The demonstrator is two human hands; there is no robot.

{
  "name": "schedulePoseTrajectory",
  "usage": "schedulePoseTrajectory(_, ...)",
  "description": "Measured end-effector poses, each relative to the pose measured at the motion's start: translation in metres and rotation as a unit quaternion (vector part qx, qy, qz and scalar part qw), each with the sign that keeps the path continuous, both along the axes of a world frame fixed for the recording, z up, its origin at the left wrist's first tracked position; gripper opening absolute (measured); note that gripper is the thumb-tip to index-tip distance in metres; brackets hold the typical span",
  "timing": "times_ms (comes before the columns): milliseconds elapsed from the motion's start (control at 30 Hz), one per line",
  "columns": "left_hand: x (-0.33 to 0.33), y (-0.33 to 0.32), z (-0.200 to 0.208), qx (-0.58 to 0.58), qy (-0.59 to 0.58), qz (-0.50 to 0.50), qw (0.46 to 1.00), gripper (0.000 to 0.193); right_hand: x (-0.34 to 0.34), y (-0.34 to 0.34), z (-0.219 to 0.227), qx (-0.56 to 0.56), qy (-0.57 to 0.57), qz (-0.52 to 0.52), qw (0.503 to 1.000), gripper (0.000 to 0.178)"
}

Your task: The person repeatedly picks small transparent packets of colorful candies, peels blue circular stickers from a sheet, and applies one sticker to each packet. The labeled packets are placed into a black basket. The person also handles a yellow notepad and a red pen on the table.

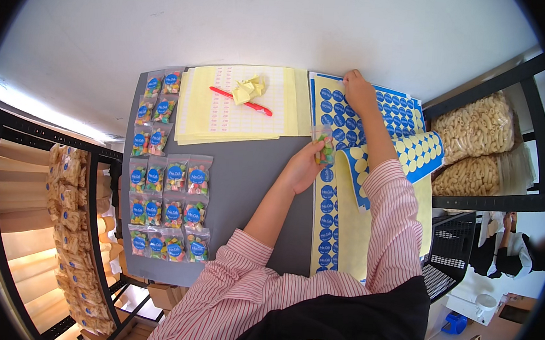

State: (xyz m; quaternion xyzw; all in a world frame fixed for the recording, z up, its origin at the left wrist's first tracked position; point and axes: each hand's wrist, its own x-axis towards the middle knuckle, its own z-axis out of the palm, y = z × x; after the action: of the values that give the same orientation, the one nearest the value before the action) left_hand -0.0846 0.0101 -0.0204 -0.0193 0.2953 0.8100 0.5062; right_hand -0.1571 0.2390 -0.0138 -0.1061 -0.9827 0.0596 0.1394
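My left hand (305, 167) is closed on a small clear zip bag of colourful candies (325, 150), held upright over the left side of the sticker sheets. My right hand (359, 92) reaches to the upper part of a sheet of round blue stickers (398, 109). Its fingers are pinched together near that sheet's top edge; whatever lies between them is too small to tell. Below my right forearm, a partly used sticker sheet (422, 156) curls up, showing pale yellow rounds where stickers are gone. More blue round stickers (326, 221) run down the sheet's left side.
Several bagged candies with blue round labels (176, 174) lie in rows along the grey table's (241, 168) left side. Yellow label sheets (194, 111) carry a red pen-like cutter (261, 110) and crumpled yellow paper scraps (247, 91). Racks with bagged pasta-like food (477, 130) flank the table.
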Motion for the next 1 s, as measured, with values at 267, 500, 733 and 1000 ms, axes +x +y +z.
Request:
schedulePoseTrajectory(267, 0.000, 0.001, -0.003, 0.004, -0.003, 0.005, 1.000, 0.050, -0.002, 0.001, -0.005, 0.014, 0.028, -0.004, 1.000, 0.012)
schedulePoseTrajectory(500, 0.000, 0.000, -0.005, 0.010, 0.009, 0.002, 1.000, 0.051, -0.002, -0.002, -0.003, 0.011, 0.037, -0.016, 0.999, 0.013)
schedulePoseTrajectory(733, -0.001, 0.001, -0.005, 0.007, 0.004, 0.004, 1.000, 0.049, -0.005, 0.002, -0.008, 0.004, 0.064, -0.016, 0.998, 0.014)
schedulePoseTrajectory(1000, -0.001, 0.003, -0.011, 0.014, 0.001, 0.008, 1.000, 0.048, -0.004, 0.002, -0.006, -0.015, 0.072, -0.022, 0.997, 0.013)
